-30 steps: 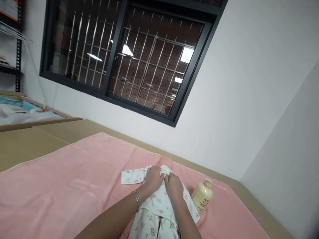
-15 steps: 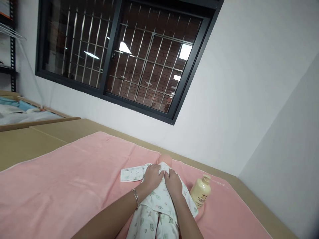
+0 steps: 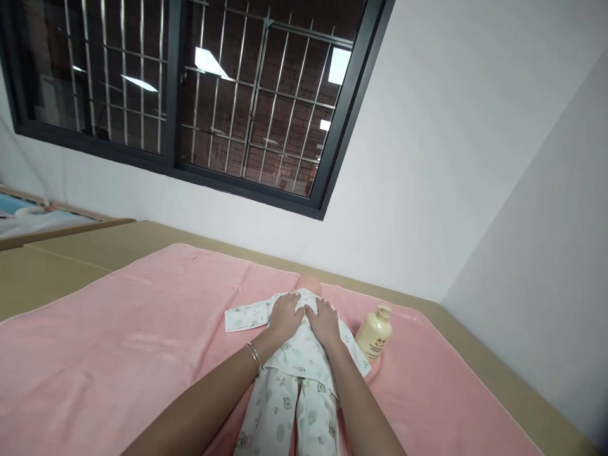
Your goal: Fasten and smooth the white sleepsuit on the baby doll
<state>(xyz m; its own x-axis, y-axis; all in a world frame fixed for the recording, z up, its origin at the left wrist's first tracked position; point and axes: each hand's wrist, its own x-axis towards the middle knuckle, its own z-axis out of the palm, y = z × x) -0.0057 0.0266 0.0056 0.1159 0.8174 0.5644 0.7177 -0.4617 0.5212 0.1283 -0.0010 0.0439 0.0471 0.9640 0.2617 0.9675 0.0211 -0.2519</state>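
A baby doll (image 3: 308, 284) lies on its back on a pink towel (image 3: 118, 342), its head toward the wall. It wears a white long-sleeved top (image 3: 301, 361) and matching trousers (image 3: 270, 411), both printed with small green figures. My left hand (image 3: 285, 316), with bangles at the wrist, rests flat on the left of the doll's chest. Beside it, my right hand (image 3: 323, 320) lies flat on the right of the chest, the thumbs close together. Fingers on both are stretched out. One sleeve (image 3: 247, 315) stretches out to the left; the other lies partly behind my right forearm.
A cream pump bottle (image 3: 375, 332) stands on the towel just right of the doll. Beyond the tan tabletop edge (image 3: 156, 233) rises a white wall (image 3: 403, 221) with a dark-framed, barred window (image 3: 247, 187). A wooden-edged bed or tray with blue and white cloth (image 3: 42, 221) is at far left.
The view has tilted and shifted, so the window sits further up and left. My hands stay on the doll's chest, and their fingers now lie flatter on the top.
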